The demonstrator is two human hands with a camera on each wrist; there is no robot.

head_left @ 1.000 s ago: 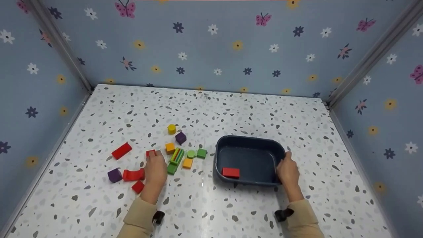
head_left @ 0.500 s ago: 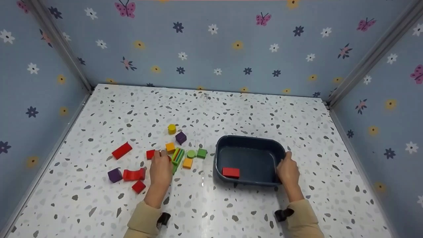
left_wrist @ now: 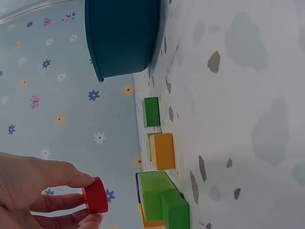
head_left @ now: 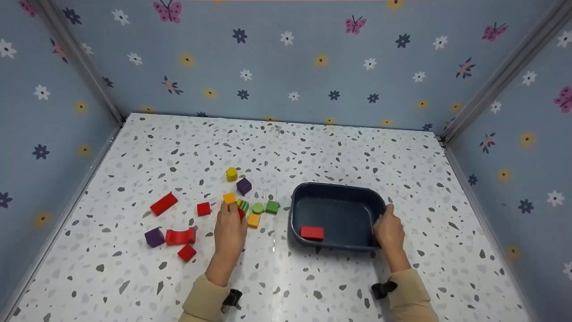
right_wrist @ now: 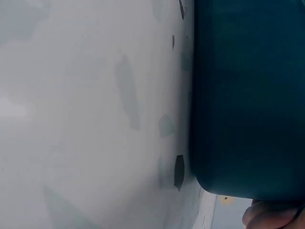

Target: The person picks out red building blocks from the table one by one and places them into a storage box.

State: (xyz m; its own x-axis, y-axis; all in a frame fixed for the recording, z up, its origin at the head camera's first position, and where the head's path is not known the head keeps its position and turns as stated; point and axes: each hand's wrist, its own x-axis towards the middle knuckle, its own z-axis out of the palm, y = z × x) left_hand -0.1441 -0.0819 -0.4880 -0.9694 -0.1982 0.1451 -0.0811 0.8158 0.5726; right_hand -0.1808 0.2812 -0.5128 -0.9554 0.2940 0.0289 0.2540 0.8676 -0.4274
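Pinched a round red block [left_wrist: 96, 196] between thumb and fingers of the left hand [head_left: 230, 232], and gripped the right end of a dark blue tub [head_left: 342, 214] with the right hand [head_left: 389, 230]. Held the block raised off the speckled table [head_left: 313, 277], close to a striped block [head_left: 243, 206], left of the tub and apart from it; had the tub between block and right hand. Looked to be on a carrying step; seemed to call next for bringing the block over the tub's left wall and letting go inside. Showed a red rectangular block [head_left: 312, 233] in the tub's near left corner. Included, around the left hand, an orange block [head_left: 253, 220], green disc [head_left: 258, 208] and green cube [head_left: 272, 207]; farther left, a red curved block [head_left: 180, 237] touching or nearly touching a purple cube [head_left: 154, 237]. Ended outward at a flowered wall [head_left: 308, 58].
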